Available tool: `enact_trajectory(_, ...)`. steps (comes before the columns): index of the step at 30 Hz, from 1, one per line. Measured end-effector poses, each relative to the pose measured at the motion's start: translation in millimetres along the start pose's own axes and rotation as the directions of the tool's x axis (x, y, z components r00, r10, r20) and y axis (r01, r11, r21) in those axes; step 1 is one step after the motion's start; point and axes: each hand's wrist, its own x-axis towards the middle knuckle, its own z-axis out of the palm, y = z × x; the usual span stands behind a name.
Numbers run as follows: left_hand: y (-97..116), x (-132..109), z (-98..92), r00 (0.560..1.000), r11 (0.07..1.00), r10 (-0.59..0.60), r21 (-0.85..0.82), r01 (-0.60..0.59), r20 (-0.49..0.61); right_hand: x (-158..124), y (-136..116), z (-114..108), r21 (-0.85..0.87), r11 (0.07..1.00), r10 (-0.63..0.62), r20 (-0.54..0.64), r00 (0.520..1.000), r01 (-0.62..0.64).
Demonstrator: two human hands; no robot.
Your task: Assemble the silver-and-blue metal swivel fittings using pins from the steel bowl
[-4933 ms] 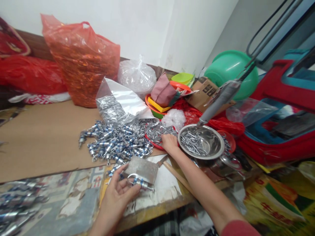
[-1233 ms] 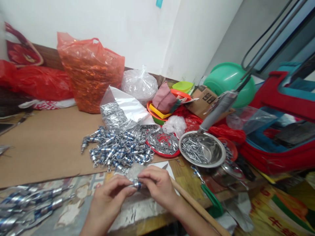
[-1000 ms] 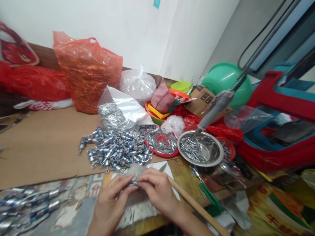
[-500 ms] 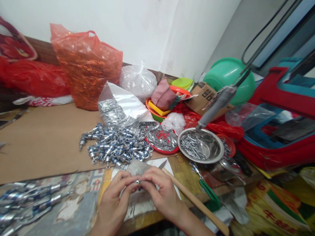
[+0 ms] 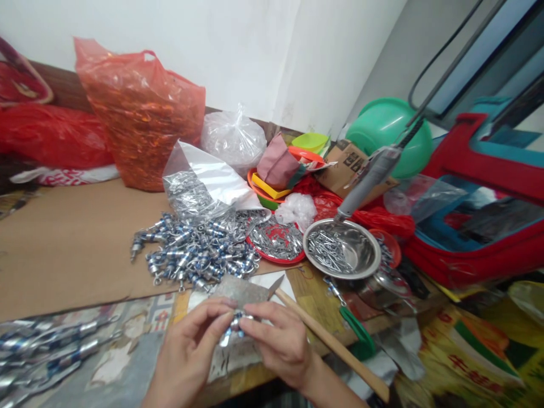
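My left hand (image 5: pixel 182 345) and my right hand (image 5: pixel 280 340) meet at the table's front edge, fingertips closed on a small blue-and-silver metal fitting (image 5: pixel 238 324). It looks like the ring-ended fittings (image 5: pixel 204 252) heaped just beyond on the cardboard. The fingers cover part of it. Behind my fingertips lies a flat grey block (image 5: pixel 242 290) on white paper. A pointed metal blade (image 5: pixel 276 287) lies beside the block. To the right of my right hand, a wooden handle (image 5: pixel 335 345) slants toward the front.
A steel bowl (image 5: pixel 368 258) of metal pins and a red dish (image 5: pixel 283 260) of small metal parts stand behind. A grey-handled tool (image 5: pixel 369 178) hangs over the bowl. Bags, including an orange one (image 5: pixel 144 119), line the wall. More fittings (image 5: pixel 55 345) lie front left.
My hands have drawn slightly apart and tilted, showing more of the blue-and-silver fitting between the fingertips. The whole view has shifted a little, with the background moving left.
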Motion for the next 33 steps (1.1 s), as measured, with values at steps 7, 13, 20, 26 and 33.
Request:
enact_trajectory(7, -12.8, -8.7, 16.1, 0.974, 0.89, -0.219, -0.42, 0.177, -0.053, -6.5, -12.0, 8.8, 0.18, 0.901, 0.395, 0.031, 0.918, -0.393)
enact_trajectory(13, -25.4, -8.5, 31.1, 0.946, 0.85, -0.299, -0.487, 0.204, -0.126, 16.3, 26.3, -7.8, -0.039, 0.865, 0.482, 0.345, 0.806, -0.5)
enact_trajectory(20, -23.4, -6.1, 33.4, 0.938, 0.882, -0.3, -0.426, 0.202, -0.176, 50.3, 161.3, -21.0, -0.646, 0.635, 0.702, 0.251, 0.667, -0.425)
enact_trajectory(26, -27.3, -6.3, 34.6, 0.928, 0.86, -0.347, -0.44, 0.258, -0.135, 47.9, 194.7, -9.1, -0.733, 0.575, 0.747, 0.29, 0.598, -0.364)
enact_trajectory(33, -27.8, -1.2, 27.4, 0.929, 0.868, -0.359, -0.399, 0.296, -0.092, 42.0, 198.0, -30.9, -0.647, 0.593, 0.729, 0.179, 0.661, -0.479)
